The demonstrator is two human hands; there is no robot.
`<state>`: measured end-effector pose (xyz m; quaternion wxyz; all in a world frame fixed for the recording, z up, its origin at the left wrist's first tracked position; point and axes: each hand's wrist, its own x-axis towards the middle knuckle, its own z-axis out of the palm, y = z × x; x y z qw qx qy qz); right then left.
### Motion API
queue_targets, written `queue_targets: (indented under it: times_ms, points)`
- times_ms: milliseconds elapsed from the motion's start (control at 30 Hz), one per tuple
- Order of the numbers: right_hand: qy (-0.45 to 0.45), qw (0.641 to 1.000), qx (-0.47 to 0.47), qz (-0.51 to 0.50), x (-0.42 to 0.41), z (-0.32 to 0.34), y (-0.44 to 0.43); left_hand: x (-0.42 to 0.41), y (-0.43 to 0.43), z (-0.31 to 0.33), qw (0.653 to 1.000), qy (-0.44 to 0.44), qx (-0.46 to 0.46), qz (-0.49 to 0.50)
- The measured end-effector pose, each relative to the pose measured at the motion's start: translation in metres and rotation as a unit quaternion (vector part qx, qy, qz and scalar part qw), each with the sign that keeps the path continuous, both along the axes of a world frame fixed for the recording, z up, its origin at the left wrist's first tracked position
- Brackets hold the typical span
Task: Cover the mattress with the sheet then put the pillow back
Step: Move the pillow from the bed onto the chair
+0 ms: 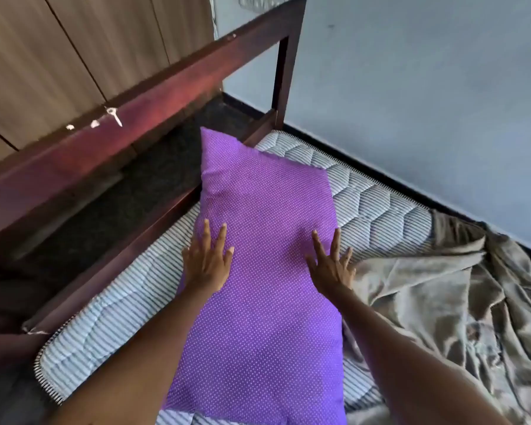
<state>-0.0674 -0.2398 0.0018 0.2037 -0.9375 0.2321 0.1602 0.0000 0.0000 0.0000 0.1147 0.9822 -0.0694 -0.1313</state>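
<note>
Head view: both hands laid flat on the purple dotted pillow (264, 302), which lies lengthwise on the uncovered mattress (377, 204).
The left hand (207, 260) and right hand (330, 265) rest palm-down, one at each long edge, with fingers straight and spread and gripping nothing. The pillow extends beyond the fingertips and back beneath both forearms. It is judged light, soft and yielding, and likely to sag if taken by one corner. Curling the fingers round the long edge under each hand should lift it evenly. The crumpled brown sheet (442, 302) lies just right of the right hand. The dark wooden bed frame (166, 96) runs left of the left hand.
</note>
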Motion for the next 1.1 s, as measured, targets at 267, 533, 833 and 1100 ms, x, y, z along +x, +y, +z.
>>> queue_targets:
  times_ms: [267,533,833,1100]
  points:
    - [-0.027,0.907,0.215,-0.36,0.02,-0.016,-0.002,0.026,-0.007,-0.022,0.952,0.116,-0.128,0.255]
    - [-0.053,0.855,0.314,-0.409,0.0,0.013,-0.014,0.018,0.012,0.012,0.914,0.105,-0.254,0.3]
    - [-0.089,0.898,0.282,-0.327,-0.041,0.085,0.026,-0.059,0.058,0.1,0.938,0.013,-0.187,0.293]
    - [-0.055,0.972,0.182,-0.14,-0.096,0.147,0.09,-0.173,0.121,0.139,0.913,0.008,-0.171,0.37]
